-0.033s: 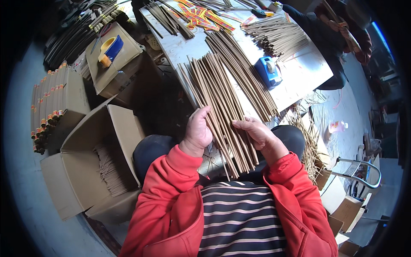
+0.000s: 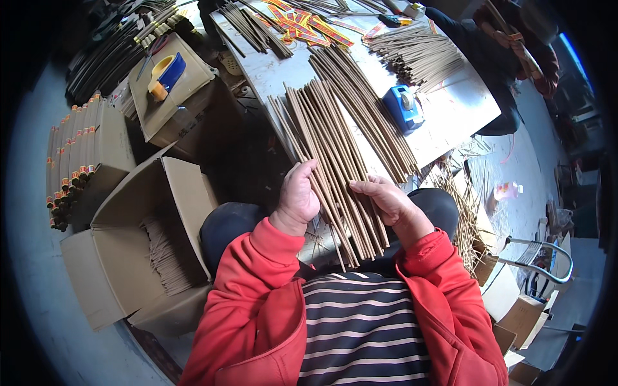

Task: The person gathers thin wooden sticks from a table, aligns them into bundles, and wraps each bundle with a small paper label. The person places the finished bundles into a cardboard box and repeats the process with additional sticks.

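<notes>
A spread bundle of long brown incense sticks lies before me, its far part on the white table and its near ends sticking out over my lap. My left hand is closed at the bundle's left edge, thumb up against the sticks. On the right side, my right hand grips the bundle with the thumb on top and the other fingers partly hidden beneath. A second row of incense sticks lies just right of it, beside a blue tape dispenser.
Left of me stands an open cardboard box with sticks inside. Beyond it, a tape dispenser rests on another box, near wrapped bundles. Red-yellow labels lie on the table. Loose sticks heap at right. Another person holds sticks.
</notes>
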`<state>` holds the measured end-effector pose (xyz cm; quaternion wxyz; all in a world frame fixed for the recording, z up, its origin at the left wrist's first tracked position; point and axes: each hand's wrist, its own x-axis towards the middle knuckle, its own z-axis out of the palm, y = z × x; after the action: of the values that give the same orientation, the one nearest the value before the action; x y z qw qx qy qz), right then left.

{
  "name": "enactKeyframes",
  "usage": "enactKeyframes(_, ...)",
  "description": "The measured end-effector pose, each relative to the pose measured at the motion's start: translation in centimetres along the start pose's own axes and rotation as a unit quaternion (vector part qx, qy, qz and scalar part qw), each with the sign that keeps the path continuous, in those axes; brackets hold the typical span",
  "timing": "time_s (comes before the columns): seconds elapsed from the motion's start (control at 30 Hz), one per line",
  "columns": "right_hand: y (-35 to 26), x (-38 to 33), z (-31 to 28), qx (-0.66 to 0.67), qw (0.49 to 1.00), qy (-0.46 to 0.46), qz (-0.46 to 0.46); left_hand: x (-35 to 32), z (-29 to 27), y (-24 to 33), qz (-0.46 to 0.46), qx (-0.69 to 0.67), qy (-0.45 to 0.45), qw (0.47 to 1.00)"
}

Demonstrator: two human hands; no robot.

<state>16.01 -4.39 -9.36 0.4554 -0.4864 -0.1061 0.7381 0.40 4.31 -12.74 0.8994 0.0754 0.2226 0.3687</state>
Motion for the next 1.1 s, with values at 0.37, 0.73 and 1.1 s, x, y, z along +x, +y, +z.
enactKeyframes(0.37, -0.3, -0.3, 0.3, -0.002, 1.0, 0.004, -0.014, 0.1, 0.0, 0.3, -0.027, -0.022, 0.009, 0.999)
enactKeyframes(0.73, -0.5, -0.6, -0.1, 0.013, 1.0, 0.002, -0.014, -0.3, 0.3, 0.6, -0.043, 0.015, -0.034, 0.998)
enactKeyframes(1.1, -0.7, -1.1, 0.2, -0.014, 0.999, 0.001, -0.037, -0.1, 0.5, -0.4, 0.014, 0.092, 0.026, 0.995)
